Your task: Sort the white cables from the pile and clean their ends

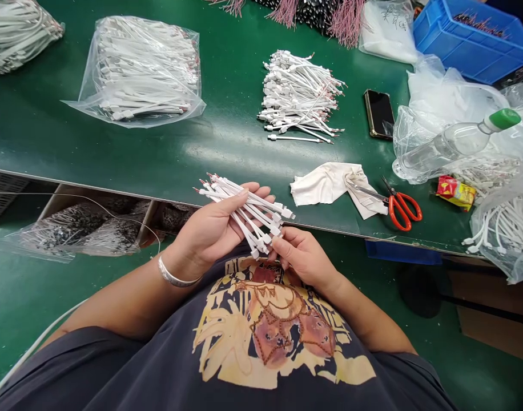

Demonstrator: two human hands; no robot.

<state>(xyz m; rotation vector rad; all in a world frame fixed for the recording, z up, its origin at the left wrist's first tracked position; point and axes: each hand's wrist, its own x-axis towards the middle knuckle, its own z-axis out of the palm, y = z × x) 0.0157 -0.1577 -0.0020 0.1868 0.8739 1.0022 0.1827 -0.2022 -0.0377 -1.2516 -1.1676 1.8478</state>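
Note:
A bunch of short white cables point(253, 214) lies across the palm of my left hand point(221, 222), with the thumb pressed over it. Their plug ends point to the lower right, and reddish bare wire ends stick out at the upper left. My right hand point(304, 254) pinches the plug end of a cable at the lower edge of the bunch, thumb against fingers. Both hands are in front of the table's near edge. Beyond them, a loose pile of the same white cables point(300, 94) rests on the green table point(231, 131), one cable lying apart at its near side.
A clear bag of white cables point(145, 68) is at the back left. Right of my hands lie a white cloth point(324, 182), red-handled scissors point(402, 210) and a phone point(379, 114). Farther right are a green-capped bottle point(454, 142), plastic bags and a blue bin point(471, 48).

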